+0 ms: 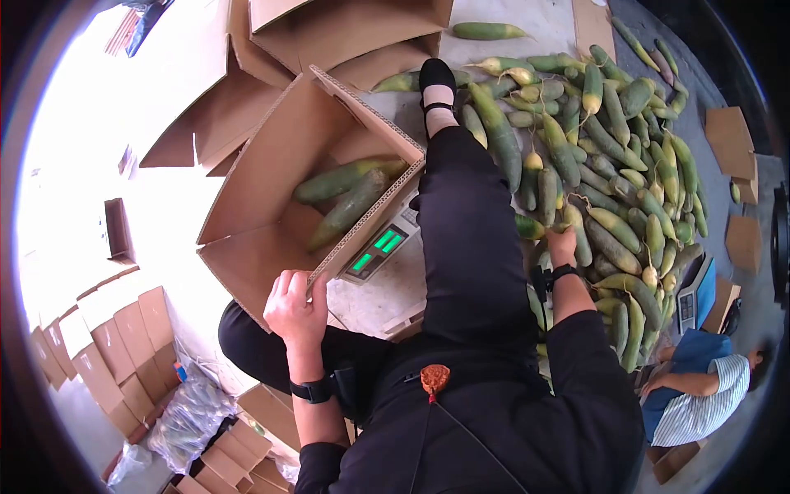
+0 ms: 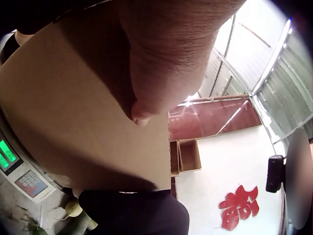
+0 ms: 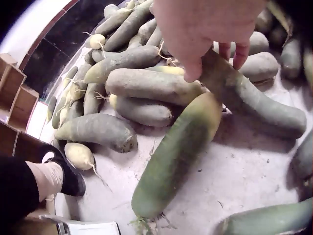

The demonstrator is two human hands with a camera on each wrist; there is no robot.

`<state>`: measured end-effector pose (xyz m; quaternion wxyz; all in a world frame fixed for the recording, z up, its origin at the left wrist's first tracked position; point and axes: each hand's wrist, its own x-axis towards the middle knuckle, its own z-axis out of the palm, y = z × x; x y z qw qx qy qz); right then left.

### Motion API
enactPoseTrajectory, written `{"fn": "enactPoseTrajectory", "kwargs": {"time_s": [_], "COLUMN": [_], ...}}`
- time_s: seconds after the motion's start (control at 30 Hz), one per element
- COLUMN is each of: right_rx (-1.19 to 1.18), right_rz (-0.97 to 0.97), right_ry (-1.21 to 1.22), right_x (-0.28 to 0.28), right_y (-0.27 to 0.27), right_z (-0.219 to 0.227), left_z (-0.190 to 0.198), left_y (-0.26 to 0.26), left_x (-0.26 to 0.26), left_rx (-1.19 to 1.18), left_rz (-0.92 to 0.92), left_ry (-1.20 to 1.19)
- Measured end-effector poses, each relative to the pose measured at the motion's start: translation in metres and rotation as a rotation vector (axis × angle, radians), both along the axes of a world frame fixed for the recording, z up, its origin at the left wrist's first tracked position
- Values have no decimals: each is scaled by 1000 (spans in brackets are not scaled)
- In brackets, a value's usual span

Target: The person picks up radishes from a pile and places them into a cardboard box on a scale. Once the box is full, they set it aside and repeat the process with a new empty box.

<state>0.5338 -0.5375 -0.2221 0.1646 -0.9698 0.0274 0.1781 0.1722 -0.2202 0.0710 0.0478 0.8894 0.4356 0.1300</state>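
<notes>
My left hand (image 1: 296,309) (image 2: 171,58) grips the near edge of an open cardboard box (image 1: 271,165) (image 2: 73,107), thumb on the outer wall. Several long green radishes (image 1: 337,181) lie in the box, which stands on a scale with a lit green display (image 1: 377,251) (image 2: 7,154). Over the radish pile, my right hand (image 1: 562,245) (image 3: 210,29) holds a green radish (image 3: 264,107) by one end, thumb and fingers around it. Another green radish (image 3: 176,156) lies on the floor just beside it in the right wrist view.
A large heap of radishes (image 1: 609,156) covers the floor on the right. My outstretched leg (image 1: 469,222) lies between box and heap. More cardboard boxes (image 1: 346,33) stand at the top, flattened ones (image 1: 123,337) at lower left. Another person (image 1: 699,395) is at lower right.
</notes>
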Motion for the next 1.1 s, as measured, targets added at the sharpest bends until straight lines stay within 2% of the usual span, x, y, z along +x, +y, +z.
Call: {"fn": "enactPoseTrajectory", "kwargs": {"time_s": [0.07, 0.13, 0.17, 0.27, 0.3, 0.37, 0.4, 0.47, 0.53, 0.6, 0.67, 0.73, 0.77, 0.8, 0.87, 0.9, 1.0, 1.07, 1.1], "right_rx": [-23, 40, 44, 290, 291, 499, 499, 743, 933, 921, 1224, 1433, 1433, 1575, 1795, 1804, 1733, 1554, 1498], "right_rz": [57, 247, 254, 224, 230, 170, 174, 280, 294, 345, 331, 411, 411, 474, 556, 606, 713, 703, 785], "right_ry": [9, -90, -97, -92, -97, -84, -93, -180, -250, -358, -281, -275, -279, -245, -85, -16, 202, 271, 75], "right_x": [-15, -25, -27, -29, -27, -14, -7, 6, 9, -1, -12, -32, -43, -54, -75, -85, -118, -141, -151], "right_y": [9, 16, 18, 23, 27, 39, 46, 69, 101, 135, 161, 184, 195, 206, 224, 235, 272, 296, 306], "right_z": [14, 20, 24, 33, 39, 63, 79, 124, 179, 251, 303, 352, 369, 384, 399, 402, 391, 373, 362], "left_z": [1, 0, 0, 1, 2, 2, 3, 3, 3, 3, 4, 3, 3, 2, 2, 2, 4, 5, 4], "left_y": [0, 0, 0, -1, -1, -1, -1, -1, -1, -1, -1, -1, -1, -1, -1, -1, -1, -2, -2], "left_x": [-1, -2, -2, -3, -3, -5, -5, -6, -6, -7, -7, -7, -7, -7, -7, -7, -6, -8, -7], "left_rx": [-10, 2, 10, 17, 16, 15, 15, 16, 17, 17, 20, 22, 10, -1, -2, -2, 25, 18, 13], "left_rz": [3, 4, 1, 4, 4, 6, 3, 2, -1, -2, 2, 5, 15, 23, 25, 30, 22, 17, 23], "left_ry": [18, -3, -17, -13, -6, -6, -1, -11, -20, -22, -14, -6, -16, -24, -23, -20, 16, 25, 28]}}
